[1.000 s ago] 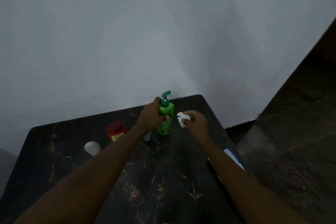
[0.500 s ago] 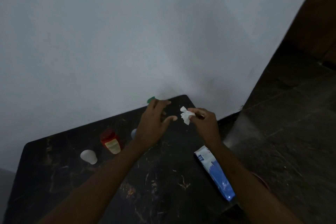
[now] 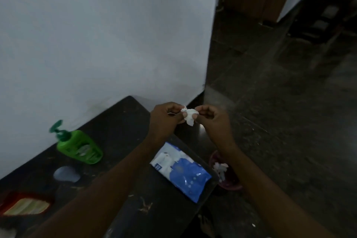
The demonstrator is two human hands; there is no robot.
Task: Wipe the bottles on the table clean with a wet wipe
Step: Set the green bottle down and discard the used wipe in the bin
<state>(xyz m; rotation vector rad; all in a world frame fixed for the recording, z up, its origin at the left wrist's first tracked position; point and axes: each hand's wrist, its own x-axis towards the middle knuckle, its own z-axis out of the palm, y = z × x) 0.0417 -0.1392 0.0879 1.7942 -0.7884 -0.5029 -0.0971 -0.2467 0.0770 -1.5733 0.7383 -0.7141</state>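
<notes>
wet wipe (image 3: 190, 115) pinched between curled fingertips of left hand (image 3: 166, 117) and right hand (image 3: 211, 118).

2 bare forearms (image 3: 108, 179); bare left hand (image 3: 166, 117), right hand (image 3: 211, 120).

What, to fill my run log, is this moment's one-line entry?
left hand, right hand: pinching wet wipe | green bottle: on table, untouched | wipes pack: on table
</notes>
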